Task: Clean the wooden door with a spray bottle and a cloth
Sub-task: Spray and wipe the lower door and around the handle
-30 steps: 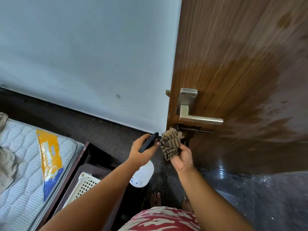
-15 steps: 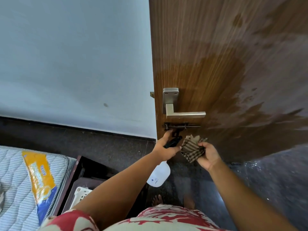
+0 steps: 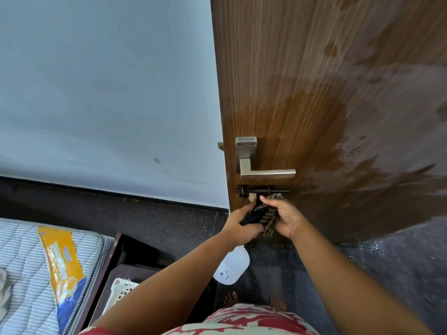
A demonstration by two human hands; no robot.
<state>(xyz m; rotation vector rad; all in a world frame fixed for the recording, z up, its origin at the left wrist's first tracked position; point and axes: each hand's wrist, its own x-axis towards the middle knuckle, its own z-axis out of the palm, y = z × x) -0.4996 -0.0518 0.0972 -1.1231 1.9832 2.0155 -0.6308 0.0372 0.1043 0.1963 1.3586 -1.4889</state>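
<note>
Closing together under the black sliding bolt (image 3: 262,191): half a second back the hands sat apart, now the right hand (image 3: 283,220) holds the bunched striped cloth (image 3: 269,222) against the left hand (image 3: 242,226), whose grip is curled round the spray bottle (image 3: 231,268) head, white body hanging below. Just above both grips the wooden door (image 3: 314,105) shows a wide wet patch. Judged: wiping around the bolt and the metal handle (image 3: 262,171) comes next, spraying paused.

Brown door (image 3: 302,81), striped cloth (image 3: 269,222)
</note>
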